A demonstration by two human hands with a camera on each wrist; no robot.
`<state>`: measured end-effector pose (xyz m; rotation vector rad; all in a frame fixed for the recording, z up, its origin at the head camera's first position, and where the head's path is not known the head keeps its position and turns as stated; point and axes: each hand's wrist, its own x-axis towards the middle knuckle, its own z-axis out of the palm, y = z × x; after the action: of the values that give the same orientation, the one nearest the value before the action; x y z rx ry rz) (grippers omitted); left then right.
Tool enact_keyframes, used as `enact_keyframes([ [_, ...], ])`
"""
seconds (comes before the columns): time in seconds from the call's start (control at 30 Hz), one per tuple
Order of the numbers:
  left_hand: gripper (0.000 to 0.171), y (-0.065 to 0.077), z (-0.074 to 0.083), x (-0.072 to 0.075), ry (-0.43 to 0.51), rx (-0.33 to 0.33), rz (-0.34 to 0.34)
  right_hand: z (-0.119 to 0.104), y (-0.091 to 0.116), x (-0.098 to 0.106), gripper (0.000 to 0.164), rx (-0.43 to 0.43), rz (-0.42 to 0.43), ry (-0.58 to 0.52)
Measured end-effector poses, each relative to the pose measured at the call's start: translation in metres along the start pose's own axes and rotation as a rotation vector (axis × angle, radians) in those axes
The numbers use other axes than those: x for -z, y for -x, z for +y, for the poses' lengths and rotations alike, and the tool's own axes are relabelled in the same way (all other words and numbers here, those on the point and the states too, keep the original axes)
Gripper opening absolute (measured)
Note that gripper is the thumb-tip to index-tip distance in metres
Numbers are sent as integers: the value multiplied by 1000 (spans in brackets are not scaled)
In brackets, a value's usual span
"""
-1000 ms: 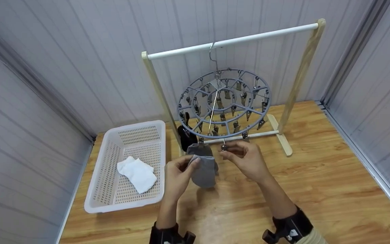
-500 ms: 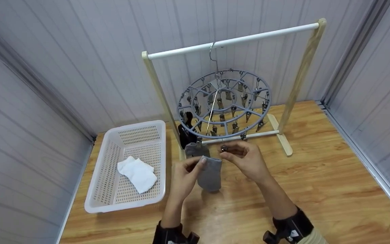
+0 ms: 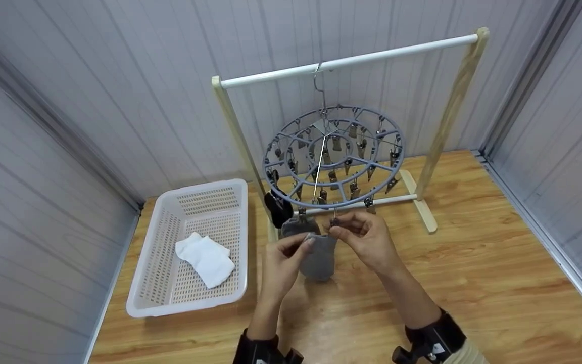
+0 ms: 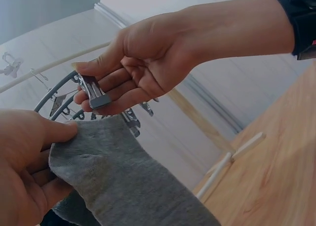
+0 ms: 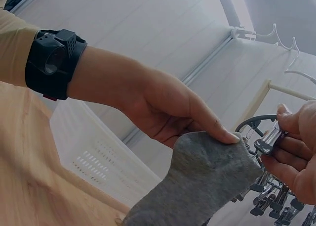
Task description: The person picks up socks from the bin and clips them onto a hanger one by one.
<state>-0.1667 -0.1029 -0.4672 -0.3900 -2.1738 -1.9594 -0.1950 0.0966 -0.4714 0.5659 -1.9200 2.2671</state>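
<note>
A grey sock [image 3: 319, 258] hangs from my left hand [image 3: 282, 260], which pinches it by the cuff between thumb and fingers. My right hand [image 3: 367, 237] pinches a metal clip [image 5: 269, 138] that dangles from the front rim of the round blue-grey drying hanger [image 3: 341, 205]. In the left wrist view the clip [image 4: 95, 93] is right over the sock's cuff. Another grey sock [image 3: 291, 226] hangs from a neighbouring clip, partly hidden behind my left hand. Black socks [image 3: 279, 210] hang at the hanger's left side.
A white perforated basket [image 3: 137, 298] with folded white socks [image 3: 205, 259] stands on the left of the wooden table [image 3: 498, 283]. The hanger hooks onto the white bar [image 3: 397, 54] of a wooden-legged rack [image 3: 452, 106]. Several free clips hang around its rings. Panel walls enclose the table.
My left hand has carried the grey sock to the right, its cuff now close beside the clip. My right hand has stayed nearly in place with the clip. The hanger has swung slightly.
</note>
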Motion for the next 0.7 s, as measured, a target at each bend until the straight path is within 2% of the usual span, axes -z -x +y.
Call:
enact_keyframes([
  [0.47, 14, 2, -1, -6, 59, -53, 35, 8, -1, -5, 23, 108, 66, -127],
  [0.7, 15, 3, 0, -8, 95, -78, 40, 13, 1, -10, 22, 107, 98, -141],
])
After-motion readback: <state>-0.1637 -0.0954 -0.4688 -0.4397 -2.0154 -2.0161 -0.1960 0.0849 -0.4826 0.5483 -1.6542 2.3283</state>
